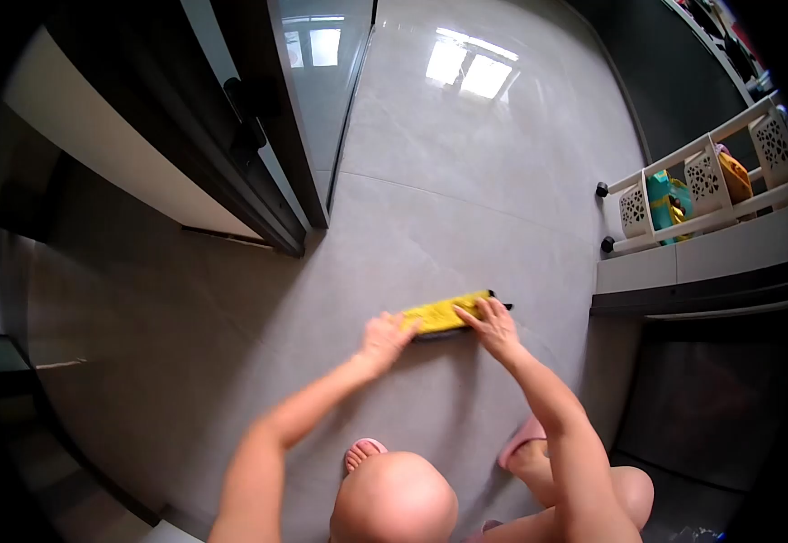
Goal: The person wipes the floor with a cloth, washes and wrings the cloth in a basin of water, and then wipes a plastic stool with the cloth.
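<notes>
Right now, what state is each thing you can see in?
Yellow pad: dark-edged, slanted, right end farther off; lifted or resting, unclear.
Left hand: on the pad's left end, blurred.
Right hand: on its right end.
Pink slippers: worn.
White wheeled cart: loaded.
Floor tiles: glossy, with bright reflections.
Glass panel: upright, reflective.

yel/blk bar, gry flr, pink slippers, wht rack
</notes>
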The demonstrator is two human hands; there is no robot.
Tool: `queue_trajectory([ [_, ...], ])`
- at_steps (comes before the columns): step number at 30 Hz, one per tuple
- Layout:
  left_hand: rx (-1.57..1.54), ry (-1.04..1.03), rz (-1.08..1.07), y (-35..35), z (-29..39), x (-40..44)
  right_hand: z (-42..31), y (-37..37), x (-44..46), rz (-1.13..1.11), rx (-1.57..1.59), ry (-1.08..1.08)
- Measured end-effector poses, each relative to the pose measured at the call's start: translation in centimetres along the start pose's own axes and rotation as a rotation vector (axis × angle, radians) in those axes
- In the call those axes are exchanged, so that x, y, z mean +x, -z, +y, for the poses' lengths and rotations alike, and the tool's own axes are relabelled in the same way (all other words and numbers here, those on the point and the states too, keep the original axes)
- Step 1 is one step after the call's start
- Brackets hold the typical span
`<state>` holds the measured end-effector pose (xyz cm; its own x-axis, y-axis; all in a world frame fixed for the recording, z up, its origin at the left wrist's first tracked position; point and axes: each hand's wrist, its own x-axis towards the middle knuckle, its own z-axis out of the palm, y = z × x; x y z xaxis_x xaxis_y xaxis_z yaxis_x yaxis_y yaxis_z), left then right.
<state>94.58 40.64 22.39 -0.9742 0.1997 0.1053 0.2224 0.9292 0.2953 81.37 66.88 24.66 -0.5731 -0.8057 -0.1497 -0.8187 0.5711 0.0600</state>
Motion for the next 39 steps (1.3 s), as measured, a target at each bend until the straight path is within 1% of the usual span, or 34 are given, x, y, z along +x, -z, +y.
queue_trajectory([
  [1,0.020,0.010,-0.028,0.6,-3.2,-0.8,-2.2,0.2,2.3,-0.018,0.016,-0.011],
  [3,0.083,0.077,-0.041,3.4,-8.6,-3.0,-6.4,1.3,7.3,0.042,0.057,0.025],
  [5,0.160,0.202,-0.215,7.4,-11.3,-6.1,-10.4,1.9,11.8,0.017,0.194,0.063],
  [7,0.078,0.334,-0.326,9.1,-12.8,-10.1,-13.9,3.8,15.2,-0.040,0.335,0.119],
  [9,-0.068,0.470,-0.453,11.4,-11.4,-12.0,-15.9,2.8,17.0,0.091,0.384,0.262],
  [11,-0.126,0.625,-0.597,9.8,-9.6,-12.8,-16.5,-0.9,18.3,0.389,0.413,0.403],
  [13,-0.168,0.694,-0.628,7.4,-6.4,-12.7,-14.9,0.5,17.7,0.317,0.403,0.509],
  [16,-0.350,0.649,-0.614,4.5,-2.5,-10.9,-12.1,-0.4,16.6,0.350,0.398,0.565],
  [17,-0.343,0.627,-0.628,3.7,-1.2,-10.0,-10.5,-1.0,15.7,0.352,0.399,0.538],
  [19,-0.355,0.655,-0.690,2.2,1.3,-7.3,-6.8,-1.1,13.9,0.350,0.356,0.592],
  [20,-0.363,0.586,-0.699,1.8,2.7,-6.0,-4.4,-1.2,12.2,0.283,0.397,0.560],
  [21,-0.364,0.550,-0.726,1.0,4.2,-4.1,-2.2,-2.7,10.3,0.340,0.412,0.508],
  [23,-0.366,0.448,-0.755,-1.1,9.0,0.4,3.9,-3.8,4.6,0.345,0.403,0.392],
  [24,-0.385,0.407,-0.803,-2.3,11.4,2.4,6.6,-4.8,1.5,0.369,0.399,0.343],
  [27,-0.392,0.274,-0.890,-5.5,22.6,7.1,14.5,-7.2,-10.6,0.452,0.409,0.185],
  [28,-0.429,0.201,-0.874,-7.5,26.6,8.4,16.9,-7.3,-15.5,0.417,0.386,0.102],
  [31,-0.506,0.029,-0.877,-11.9,35.7,11.0,20.2,-8.0,-27.1,0.397,0.342,-0.155],
  [33,-0.522,-0.001,-0.904,-13.8,41.7,13.2,21.7,-9.1,-33.2,0.298,0.243,-0.373],
  [34,-0.506,-0.014,-0.917,-14.1,43.7,13.6,21.9,-9.3,-35.0,0.279,0.133,-0.420],
  [35,-0.534,0.044,-0.884,-14.6,45.7,14.0,22.0,-9.9,-35.5,0.278,0.129,-0.435],
  [36,-0.562,0.102,-0.852,-15.0,47.0,14.1,21.6,-10.3,-34.9,0.271,0.175,-0.520],
  [37,-0.564,0.093,-0.857,-15.1,47.6,13.7,21.3,-10.5,-34.3,0.262,0.220,-0.598],
  [38,-0.576,0.112,-0.775,-14.9,47.1,13.0,21.3,-10.6,-33.4,0.346,0.253,-0.579],
  [39,-0.582,0.131,-0.693,-14.5,45.9,12.3,20.7,-10.4,-31.7,0.420,0.580,-0.681],
])
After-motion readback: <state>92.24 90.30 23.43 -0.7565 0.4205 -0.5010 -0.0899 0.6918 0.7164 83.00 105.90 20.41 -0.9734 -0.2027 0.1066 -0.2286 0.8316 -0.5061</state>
